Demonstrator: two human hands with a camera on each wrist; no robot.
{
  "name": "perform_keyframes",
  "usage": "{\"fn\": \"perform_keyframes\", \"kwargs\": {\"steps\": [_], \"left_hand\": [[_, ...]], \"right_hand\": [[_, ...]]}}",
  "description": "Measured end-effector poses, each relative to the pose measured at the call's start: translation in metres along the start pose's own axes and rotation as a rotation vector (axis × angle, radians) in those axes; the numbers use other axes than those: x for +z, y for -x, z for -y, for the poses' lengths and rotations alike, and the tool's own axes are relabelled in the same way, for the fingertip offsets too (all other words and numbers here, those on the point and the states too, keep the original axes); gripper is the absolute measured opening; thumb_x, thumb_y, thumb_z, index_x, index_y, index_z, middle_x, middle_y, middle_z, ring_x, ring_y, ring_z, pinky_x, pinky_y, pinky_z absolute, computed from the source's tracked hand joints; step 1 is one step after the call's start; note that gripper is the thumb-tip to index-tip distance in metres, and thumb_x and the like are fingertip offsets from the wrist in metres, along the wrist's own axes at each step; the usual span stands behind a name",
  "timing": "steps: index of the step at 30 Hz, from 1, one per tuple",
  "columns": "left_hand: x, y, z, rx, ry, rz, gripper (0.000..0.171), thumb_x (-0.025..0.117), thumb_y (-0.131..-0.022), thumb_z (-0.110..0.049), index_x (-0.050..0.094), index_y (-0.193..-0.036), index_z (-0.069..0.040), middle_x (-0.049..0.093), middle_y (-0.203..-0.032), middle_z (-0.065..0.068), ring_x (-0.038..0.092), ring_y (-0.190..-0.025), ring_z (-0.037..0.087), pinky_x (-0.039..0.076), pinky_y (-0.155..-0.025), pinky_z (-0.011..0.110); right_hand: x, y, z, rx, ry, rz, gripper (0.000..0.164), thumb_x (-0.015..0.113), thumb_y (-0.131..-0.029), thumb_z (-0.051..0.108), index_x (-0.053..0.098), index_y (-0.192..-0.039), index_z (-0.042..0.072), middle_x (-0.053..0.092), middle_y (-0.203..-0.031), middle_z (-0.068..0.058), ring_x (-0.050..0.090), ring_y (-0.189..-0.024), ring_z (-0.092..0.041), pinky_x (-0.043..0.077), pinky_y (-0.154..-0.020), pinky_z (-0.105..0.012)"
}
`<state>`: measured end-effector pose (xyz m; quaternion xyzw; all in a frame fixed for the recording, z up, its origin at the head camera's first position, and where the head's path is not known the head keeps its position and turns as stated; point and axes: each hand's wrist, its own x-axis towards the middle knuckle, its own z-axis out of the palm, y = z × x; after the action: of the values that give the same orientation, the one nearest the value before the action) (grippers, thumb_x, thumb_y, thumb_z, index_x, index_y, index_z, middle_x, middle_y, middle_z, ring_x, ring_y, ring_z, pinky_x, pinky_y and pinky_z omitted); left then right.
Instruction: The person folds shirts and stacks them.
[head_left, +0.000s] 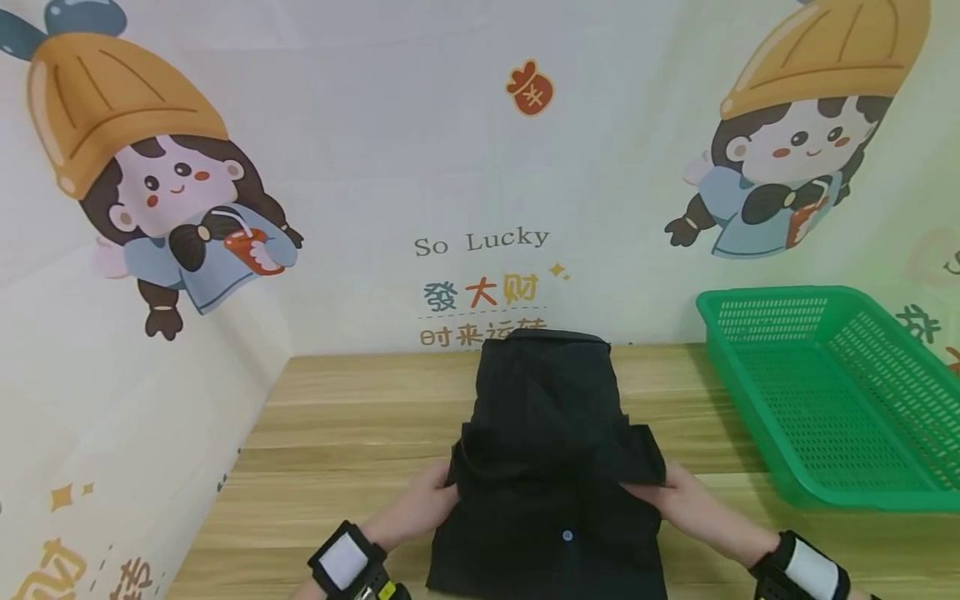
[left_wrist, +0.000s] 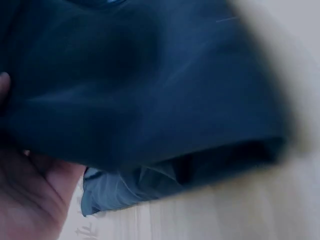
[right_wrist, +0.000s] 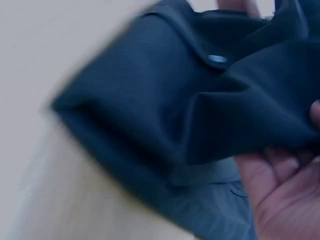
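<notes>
A black shirt (head_left: pixel 555 533), partly folded, lies in the middle of the wooden table, with one pale button showing on its front. My left hand (head_left: pixel 435 504) grips its left side, fingers partly hidden by the cloth. On the opposite side my right hand (head_left: pixel 663 493) holds a folded part, thumb above and fingers beneath. The left wrist view shows the shirt (left_wrist: pixel 150 90) draped over the left hand (left_wrist: pixel 35 195). In the right wrist view the right hand (right_wrist: pixel 285 195) pinches a raised fold of the shirt (right_wrist: pixel 125 85), which is blurred at its edge.
A green plastic basket (head_left: pixel 798 487) with perforated walls stands at the right of the wooden table (head_left: pixel 352 417). Behind and to the left hangs a pale printed cloth (head_left: pixel 360 150) with cartoon figures and lettering. A strapped device sits on each wrist.
</notes>
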<state>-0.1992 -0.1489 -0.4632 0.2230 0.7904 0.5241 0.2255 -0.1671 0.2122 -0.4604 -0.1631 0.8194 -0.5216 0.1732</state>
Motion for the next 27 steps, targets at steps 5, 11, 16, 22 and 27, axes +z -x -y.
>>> {"fn": "perform_keyframes", "kwargs": {"steps": [5,11,16,22,27], "left_hand": [[-0.007,-0.03,0.013,-0.152,0.088,-0.071,0.047,0.05,-0.103,-0.042,0.065,-0.121,0.0,0.074,-0.112,0.013,0.072,-0.097,0.016,0.056,-0.085,0.03],[-0.006,-0.037,0.029,-0.245,0.147,-0.03,0.051,0.056,-0.1,-0.037,0.057,-0.135,0.001,0.068,-0.126,0.014,0.066,-0.115,0.023,0.052,-0.098,0.041],[-0.005,-0.03,0.03,-0.253,0.13,0.009,0.055,0.06,-0.098,-0.038,0.054,-0.139,-0.002,0.062,-0.137,0.013,0.056,-0.131,0.029,0.041,-0.111,0.052],[-0.002,-0.018,0.033,-0.31,0.085,0.079,0.063,0.064,-0.096,-0.033,0.045,-0.145,0.0,0.052,-0.147,0.016,0.045,-0.14,0.037,0.031,-0.115,0.061],[0.001,-0.013,0.034,-0.296,0.054,0.097,0.049,0.064,-0.096,-0.028,0.056,-0.134,0.002,0.065,-0.131,0.014,0.06,-0.123,0.027,0.043,-0.109,0.053]], "right_hand": [[-0.007,-0.033,0.0,0.263,-0.174,0.005,0.053,0.05,-0.102,0.042,0.062,-0.123,-0.006,0.075,-0.107,-0.011,0.072,-0.092,-0.017,0.059,-0.078,-0.035],[-0.007,-0.044,-0.015,0.321,-0.198,0.041,0.049,0.055,-0.101,0.038,0.06,-0.121,-0.006,0.075,-0.098,-0.003,0.072,-0.086,-0.014,0.06,-0.074,-0.034],[-0.008,-0.036,-0.02,0.32,-0.221,0.084,0.05,0.057,-0.099,0.039,0.059,-0.123,-0.005,0.076,-0.099,-0.004,0.073,-0.085,-0.015,0.06,-0.072,-0.034],[0.001,-0.027,-0.025,0.324,-0.207,0.163,0.048,0.061,-0.098,0.034,0.06,-0.126,-0.004,0.076,-0.106,-0.009,0.074,-0.09,-0.017,0.061,-0.073,-0.035],[0.008,-0.022,-0.027,0.329,-0.168,0.17,0.048,0.062,-0.097,0.029,0.056,-0.127,-0.008,0.075,-0.105,-0.012,0.074,-0.088,-0.021,0.061,-0.067,-0.037]]}}
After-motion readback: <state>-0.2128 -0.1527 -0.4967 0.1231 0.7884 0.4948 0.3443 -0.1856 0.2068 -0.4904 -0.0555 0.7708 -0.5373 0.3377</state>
